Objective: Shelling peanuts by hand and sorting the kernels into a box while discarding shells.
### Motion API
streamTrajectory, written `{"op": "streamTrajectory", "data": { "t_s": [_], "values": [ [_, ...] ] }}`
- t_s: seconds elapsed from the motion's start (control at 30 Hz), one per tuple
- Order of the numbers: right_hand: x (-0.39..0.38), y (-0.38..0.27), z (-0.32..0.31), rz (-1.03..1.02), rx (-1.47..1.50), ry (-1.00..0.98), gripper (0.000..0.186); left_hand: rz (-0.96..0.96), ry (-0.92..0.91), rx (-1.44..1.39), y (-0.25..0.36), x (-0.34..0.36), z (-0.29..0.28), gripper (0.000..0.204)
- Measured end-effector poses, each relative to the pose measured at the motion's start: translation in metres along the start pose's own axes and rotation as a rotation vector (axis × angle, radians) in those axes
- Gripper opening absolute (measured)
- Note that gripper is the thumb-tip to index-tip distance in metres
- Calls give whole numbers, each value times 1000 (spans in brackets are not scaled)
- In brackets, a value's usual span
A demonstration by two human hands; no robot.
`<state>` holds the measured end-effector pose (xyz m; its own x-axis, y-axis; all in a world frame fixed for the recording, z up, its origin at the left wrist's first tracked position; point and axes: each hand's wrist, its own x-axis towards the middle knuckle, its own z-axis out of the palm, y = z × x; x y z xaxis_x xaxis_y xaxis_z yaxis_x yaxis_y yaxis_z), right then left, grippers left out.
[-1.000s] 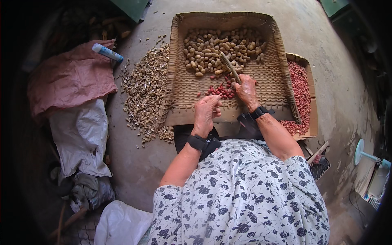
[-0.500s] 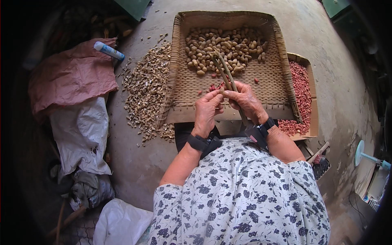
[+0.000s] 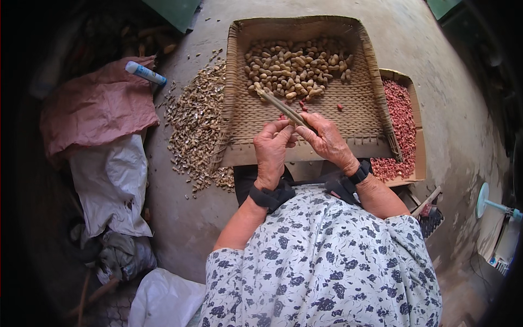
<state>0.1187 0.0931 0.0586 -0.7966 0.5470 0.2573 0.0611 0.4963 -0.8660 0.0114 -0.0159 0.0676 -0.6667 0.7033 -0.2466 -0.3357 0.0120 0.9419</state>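
A split stick, like wooden tongs, is in my right hand, its two arms close together and the far end pointing up and left. My left hand is closed in a pinch, its fingertips meeting those of the right hand. What it pinches is too hidden to make out. Both hands are over the near part of a shallow woven basket. In the basket's far half lies a heap of unshelled peanuts. Several red peanut kernels lie loose on the weave nearer my hands.
Broken peanut shells are heaped on the floor left of the basket. A cardboard box of red kernels stands right of it. Farther left are a pink sack, a white sack and a blue-white tube. A pale blue fan is at far right.
The stick has swung leftward, and its two arms, spread before, are now together. My hands stay close together, with the right fingers shifted slightly around the stick.
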Motion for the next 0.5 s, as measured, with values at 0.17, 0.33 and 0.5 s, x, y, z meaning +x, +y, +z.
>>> {"op": "streamTrajectory", "data": {
  "t_s": [0.17, 0.33, 0.5],
  "values": [
    [1, -16, -5, 99, -62, -66, 28, 5, 11, 30, 4, -3, 4, 11],
    [1, -21, -6, 111, -89, -22, 16, 10, -25, 16, 0, -2, 2, 11],
    [-1, -24, -7, 183, -26, -15, 15, -158, -145, 8, 6, -2, 0, 15]
  ]
}}
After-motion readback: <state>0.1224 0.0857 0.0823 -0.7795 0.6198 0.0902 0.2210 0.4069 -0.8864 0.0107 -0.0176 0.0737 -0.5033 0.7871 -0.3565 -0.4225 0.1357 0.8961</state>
